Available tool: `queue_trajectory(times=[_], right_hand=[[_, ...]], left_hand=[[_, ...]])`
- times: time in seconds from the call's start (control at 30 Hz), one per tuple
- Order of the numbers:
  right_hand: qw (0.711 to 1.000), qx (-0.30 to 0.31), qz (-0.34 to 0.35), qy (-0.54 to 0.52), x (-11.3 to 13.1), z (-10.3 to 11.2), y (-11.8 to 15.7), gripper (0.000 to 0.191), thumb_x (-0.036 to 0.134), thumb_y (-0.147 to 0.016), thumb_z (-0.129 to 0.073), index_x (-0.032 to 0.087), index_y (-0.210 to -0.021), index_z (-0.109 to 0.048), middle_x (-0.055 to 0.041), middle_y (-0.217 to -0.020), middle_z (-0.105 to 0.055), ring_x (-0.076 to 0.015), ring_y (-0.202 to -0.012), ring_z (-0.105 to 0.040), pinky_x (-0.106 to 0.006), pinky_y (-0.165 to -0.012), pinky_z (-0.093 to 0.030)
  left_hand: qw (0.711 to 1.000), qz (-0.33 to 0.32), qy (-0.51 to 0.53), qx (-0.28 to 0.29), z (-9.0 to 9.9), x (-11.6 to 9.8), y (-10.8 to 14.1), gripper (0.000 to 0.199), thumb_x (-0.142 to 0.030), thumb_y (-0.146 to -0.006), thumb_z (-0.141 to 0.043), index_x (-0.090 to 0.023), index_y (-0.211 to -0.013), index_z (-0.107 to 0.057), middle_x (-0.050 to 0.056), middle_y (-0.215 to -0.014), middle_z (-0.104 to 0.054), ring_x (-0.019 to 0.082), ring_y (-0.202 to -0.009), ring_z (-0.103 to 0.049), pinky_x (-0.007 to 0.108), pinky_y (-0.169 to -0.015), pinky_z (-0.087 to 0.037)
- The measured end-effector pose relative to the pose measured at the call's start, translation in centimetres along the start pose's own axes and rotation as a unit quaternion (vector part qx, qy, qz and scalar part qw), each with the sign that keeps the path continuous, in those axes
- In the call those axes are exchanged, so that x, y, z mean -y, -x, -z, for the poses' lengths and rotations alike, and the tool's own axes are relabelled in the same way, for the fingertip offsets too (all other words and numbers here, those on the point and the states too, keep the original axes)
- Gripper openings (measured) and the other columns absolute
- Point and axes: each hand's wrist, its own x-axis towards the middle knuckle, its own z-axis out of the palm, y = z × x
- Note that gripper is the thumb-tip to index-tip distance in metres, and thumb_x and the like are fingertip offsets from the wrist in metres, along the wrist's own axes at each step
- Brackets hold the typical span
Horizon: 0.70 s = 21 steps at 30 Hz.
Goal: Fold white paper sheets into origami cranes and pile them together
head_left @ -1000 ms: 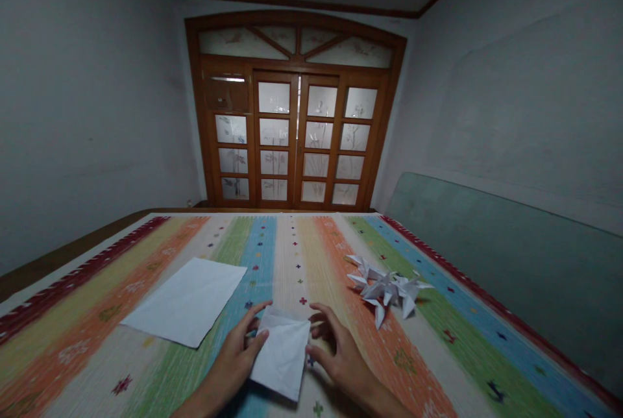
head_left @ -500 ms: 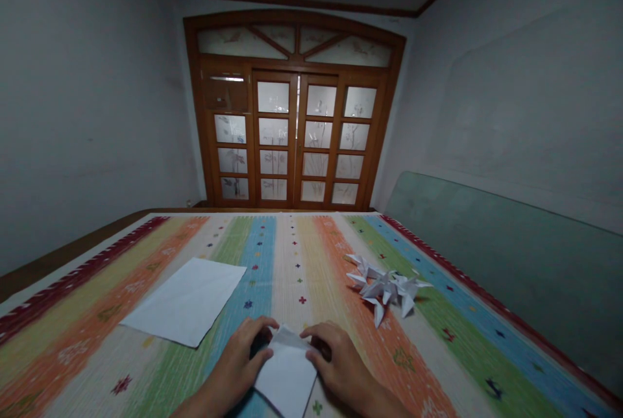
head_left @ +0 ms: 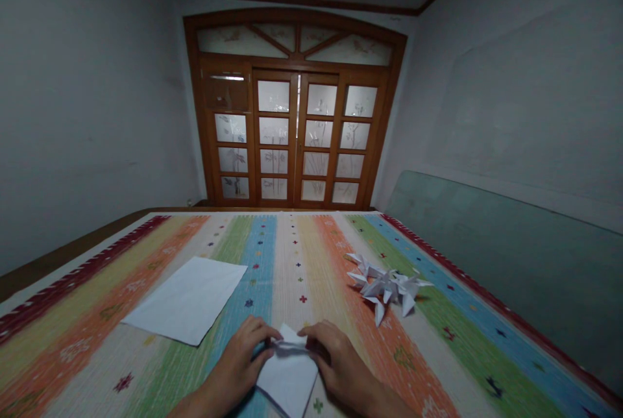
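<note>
Fingers of both hands pinch the folded paper in the head view, the left hand at one side of its far end, the right hand at the other. This paper lies on the striped cloth over the table, close to the wearer, its near tip at the picture's lower edge.

Folding looks part done: the far end is bent up into a raised ridge, not yet pressed down, while the near part is flat. Pointed paper pieces, already shaped, sit clustered to the right; a flat white sheet to the left looks unfolded. Both are apart from the hands, so neither blocks them. However, the fingers hide the ridge's ends. Beyond are wooden doors.
</note>
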Motion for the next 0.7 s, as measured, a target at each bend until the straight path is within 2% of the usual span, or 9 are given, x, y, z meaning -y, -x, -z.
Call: queue_trajectory(times=[0.2, 0.3, 0.4, 0.53, 0.6, 0.7], right_hand=[[0.994, 0.057, 0.060, 0.073, 0.2, 0.2, 0.0, 0.040, 0.002, -0.087, -0.053, 0.025, -0.109, -0.078, -0.0100, -0.100, -0.075, -0.0253, -0.096, -0.068, -0.035, -0.081, -0.054], [0.985, 0.088, 0.108, 0.103, 1.0, 0.7, -0.2, 0.047, -0.002, -0.081, -0.054, 0.024, -0.112, -0.077, -0.0094, -0.108, -0.078, -0.0268, -0.101, -0.068, -0.037, -0.087, -0.056], [0.977, 0.093, 0.150, 0.117, 1.6, 1.0, -0.3, 0.050, -0.003, -0.074, -0.057, 0.022, -0.112, -0.077, -0.0078, -0.109, -0.080, -0.0278, -0.106, -0.068, -0.039, -0.094, -0.055], [0.971, 0.108, 0.161, 0.143, 1.1, 0.6, -0.4, 0.041, -0.002, -0.075, -0.060, 0.021, -0.105, -0.077, -0.0071, -0.106, -0.081, -0.0257, -0.107, -0.070, -0.037, -0.101, -0.053], [0.966, 0.125, 0.161, 0.156, 0.4, 0.2, -0.4, 0.033, 0.000, -0.078, -0.060, 0.020, -0.097, -0.077, -0.0073, -0.104, -0.081, -0.0231, -0.102, -0.072, -0.034, -0.100, -0.052], [0.965, 0.140, 0.149, 0.164, -0.4, -0.2, -0.3, 0.031, -0.001, -0.081, -0.059, 0.020, -0.095, -0.076, -0.0065, -0.106, -0.081, -0.0208, -0.103, -0.072, -0.032, -0.105, -0.049]], left_hand=[[0.992, -0.064, -0.102, 0.026, 0.2, -0.3, 0.1, 0.031, -0.007, -0.092, -0.053, -0.023, -0.100, -0.078, 0.009, -0.098, -0.069, 0.026, -0.094, -0.062, 0.036, -0.083, -0.051], [0.979, -0.109, -0.166, 0.035, 0.6, -0.6, 0.1, 0.037, -0.004, -0.093, -0.049, -0.025, -0.104, -0.078, 0.011, -0.100, -0.069, 0.028, -0.097, -0.062, 0.039, -0.081, -0.053], [0.962, -0.153, -0.223, 0.044, 1.1, -1.2, 0.2, 0.038, -0.003, -0.092, -0.050, -0.025, -0.106, -0.077, 0.012, -0.110, -0.072, 0.030, -0.103, -0.062, 0.044, -0.086, -0.055], [0.937, -0.218, -0.266, 0.058, 1.2, -1.9, 0.5, 0.036, -0.003, -0.087, -0.056, -0.022, -0.113, -0.073, 0.009, -0.120, -0.076, 0.033, -0.115, -0.063, 0.047, -0.094, -0.057], [0.930, -0.244, -0.265, 0.065, 1.0, -2.1, 0.7, 0.041, -0.004, -0.085, -0.058, -0.020, -0.120, -0.070, 0.009, -0.124, -0.076, 0.033, -0.119, -0.064, 0.046, -0.095, -0.059], [0.926, -0.261, -0.263, 0.073, 0.8, -2.2, 0.9, 0.043, -0.006, -0.086, -0.059, -0.018, -0.127, -0.066, 0.010, -0.129, -0.074, 0.031, -0.119, -0.068, 0.043, -0.097, -0.060]])
